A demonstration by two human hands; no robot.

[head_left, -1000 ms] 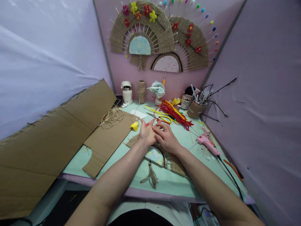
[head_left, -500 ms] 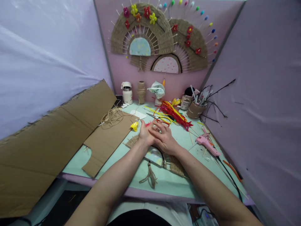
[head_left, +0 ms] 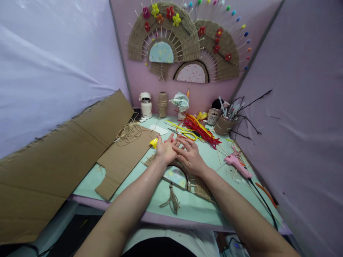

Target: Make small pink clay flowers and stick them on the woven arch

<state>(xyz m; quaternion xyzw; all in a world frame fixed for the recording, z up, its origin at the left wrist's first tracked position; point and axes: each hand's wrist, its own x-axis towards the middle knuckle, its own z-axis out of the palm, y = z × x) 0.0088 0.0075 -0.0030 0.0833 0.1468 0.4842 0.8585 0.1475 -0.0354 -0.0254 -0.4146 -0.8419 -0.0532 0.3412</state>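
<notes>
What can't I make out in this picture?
All in the head view:
Anything between left hand and right hand: covered by the fingers.
Middle of the woven piece: hidden by hands and wrists.
Left end of the large cardboard: cut off by the edge.
Lettering on the cream can: too small.

Pale green tabletop (head_left: 198, 211) bears cardboard (head_left: 125, 162), scissors (head_left: 191, 135), red strands (head_left: 205, 133), pink glue gun (head_left: 239, 166), woven piece (head_left: 202, 187), tassel (head_left: 172, 200).

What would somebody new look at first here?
Probably the two big woven fans on the back wall, with their bright flowers. Then the red and yellow strips heaped on the table beyond the right hand, and the pink glue gun over to the right.
</notes>
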